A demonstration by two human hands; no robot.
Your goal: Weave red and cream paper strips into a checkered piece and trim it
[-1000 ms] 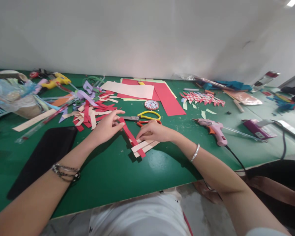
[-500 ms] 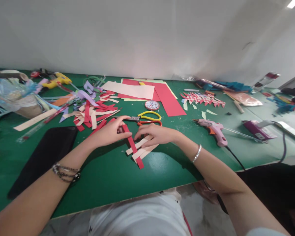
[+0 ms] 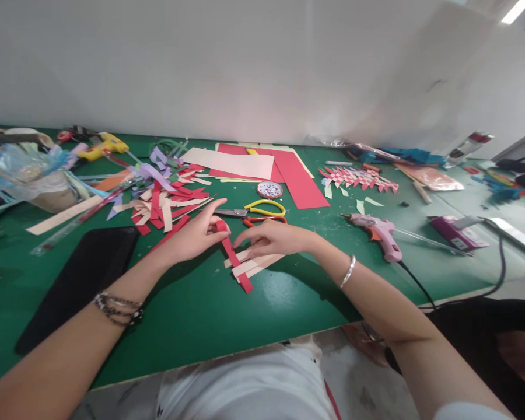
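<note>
now | left hand (image 3: pixel 199 234) pinches red strip (image 3: pixel 233 255) | right hand (image 3: pixel 275 237), half-spread, touches pale strips (image 3: pixel 262 265)

We count two hands (image 3: pixel 196 236) (image 3: pixel 273 238), one held red strip (image 3: pixel 233 252), pale strips (image 3: pixel 265 264) partly hidden from our count, two glue guns (image 3: pixel 380 228) (image 3: pixel 108 146), one pair of scissors (image 3: pixel 266 206), one round disc (image 3: pixel 270 189), one purple box (image 3: pixel 455 232), scraps (image 3: pixel 166 205) too tangled to number.

The only view looks from the person's head, above the near side of the tabletop (image 3: pixel 289 315), facing forward and down across it. It sits close, framing white clothing (image 3: pixel 240 388) below the tabletop and the wall (image 3: pixel 245 70) beyond it.
</note>
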